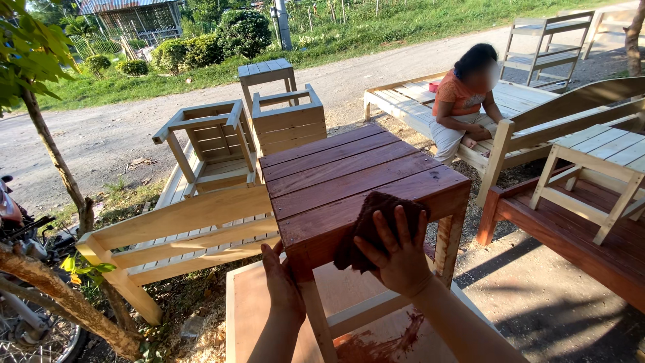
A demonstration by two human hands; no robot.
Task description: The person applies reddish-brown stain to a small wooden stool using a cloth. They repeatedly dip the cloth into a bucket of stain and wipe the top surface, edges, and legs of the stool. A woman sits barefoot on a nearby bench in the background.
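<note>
A red-stained slatted wooden stool stands on a pale board, an unpainted bench just beside it. The right hand, fingers spread flat, presses a brown cloth against its near edge. The left hand, fingers closed, grips 1 leg.

Under my two hands, left and right, is one stained stool and one brown rag. Beyond my grip stand three unstained stools; left of it, one bench.
</note>
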